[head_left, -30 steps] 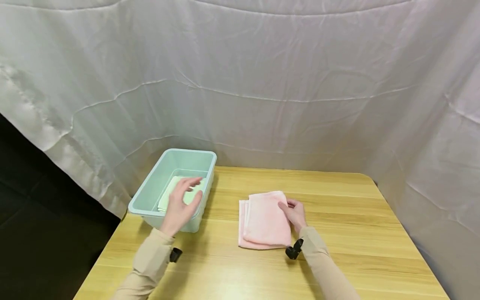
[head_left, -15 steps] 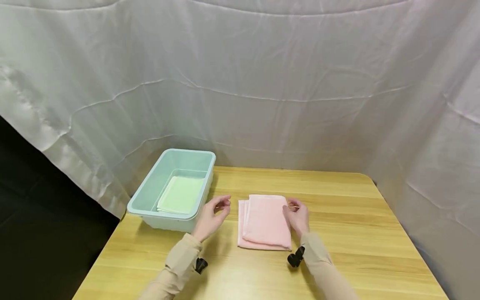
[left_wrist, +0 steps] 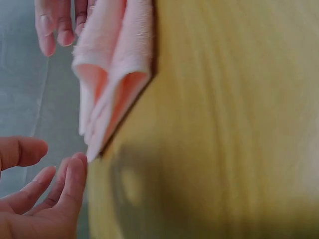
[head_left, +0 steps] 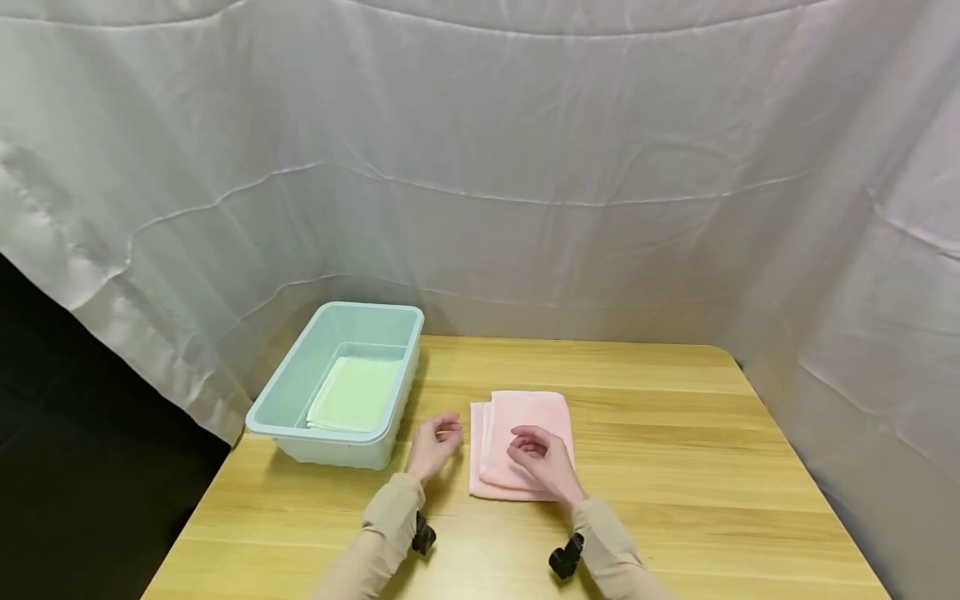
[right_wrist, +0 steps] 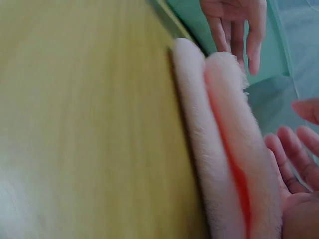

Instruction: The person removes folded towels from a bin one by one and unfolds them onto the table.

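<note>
A pink towel (head_left: 525, 410), folded into layers, lies on the wooden table (head_left: 660, 442). Just off its left edge is my left hand (head_left: 433, 446), fingers loosely bent around nothing. In the left wrist view, that hand's fingertips (left_wrist: 75, 172) come right up to the towel's lower corner (left_wrist: 107, 94), where the folded layers show as loops. My right hand (head_left: 549, 463) hovers over the towel's right half, its thumb and fingers apart and holding nothing. The right wrist view shows two thick folds of the towel (right_wrist: 199, 124) beside the right hand's fingers (right_wrist: 294, 154).
To the left stands a light green plastic bin (head_left: 336, 450) with a folded pale green towel (head_left: 356, 392) lying inside. A grey curtain (head_left: 525, 167) hangs behind the table, and a black cloth (head_left: 90, 450) drops at the left.
My left hand has come from over the bin rightward to the pink towel's left side. The right hand has let go of the towel's right edge and moved left over it.
</note>
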`<state>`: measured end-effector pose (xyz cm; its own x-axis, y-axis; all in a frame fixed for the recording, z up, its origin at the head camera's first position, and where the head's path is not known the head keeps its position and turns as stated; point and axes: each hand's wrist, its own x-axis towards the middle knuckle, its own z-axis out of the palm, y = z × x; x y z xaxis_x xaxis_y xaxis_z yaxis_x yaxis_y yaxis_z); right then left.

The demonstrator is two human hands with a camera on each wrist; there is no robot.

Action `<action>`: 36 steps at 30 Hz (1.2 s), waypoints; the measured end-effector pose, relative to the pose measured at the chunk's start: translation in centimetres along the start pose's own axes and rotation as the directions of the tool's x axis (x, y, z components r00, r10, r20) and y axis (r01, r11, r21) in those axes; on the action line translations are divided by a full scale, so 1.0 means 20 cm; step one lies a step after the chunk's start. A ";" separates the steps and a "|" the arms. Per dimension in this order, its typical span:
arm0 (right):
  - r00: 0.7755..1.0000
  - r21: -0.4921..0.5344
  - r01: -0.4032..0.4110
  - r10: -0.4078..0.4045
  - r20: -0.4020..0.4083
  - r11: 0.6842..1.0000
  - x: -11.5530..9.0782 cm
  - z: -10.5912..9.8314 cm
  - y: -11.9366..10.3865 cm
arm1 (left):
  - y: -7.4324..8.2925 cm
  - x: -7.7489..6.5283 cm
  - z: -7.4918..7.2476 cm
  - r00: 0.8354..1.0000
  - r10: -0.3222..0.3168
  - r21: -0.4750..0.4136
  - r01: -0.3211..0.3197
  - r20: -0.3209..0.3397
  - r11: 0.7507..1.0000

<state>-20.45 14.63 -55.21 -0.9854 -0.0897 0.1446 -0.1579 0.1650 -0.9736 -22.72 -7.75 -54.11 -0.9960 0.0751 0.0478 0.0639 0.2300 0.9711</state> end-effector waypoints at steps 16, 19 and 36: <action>0.966 -0.054 0.036 -0.021 0.257 0.998 0.00 0.03 0.09 | -0.10 -0.01 0.05 0.989 -0.115 -0.215 0.132 0.091 0.968; 0.954 -0.122 0.065 -0.026 0.298 0.990 0.01 0.03 0.09 | -0.11 -0.01 0.05 0.992 -0.090 -0.197 0.105 0.085 0.975; 0.965 -0.236 0.136 -0.074 0.253 0.962 -0.02 0.08 0.10 | -0.14 -0.01 0.06 0.997 -0.021 -0.152 0.033 0.080 0.988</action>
<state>-20.34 13.36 -57.58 -0.9228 -0.3471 0.1671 -0.3009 0.3785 -0.8753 -22.56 -7.26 -57.06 -0.9890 0.1478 0.0089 0.0213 0.0826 0.9964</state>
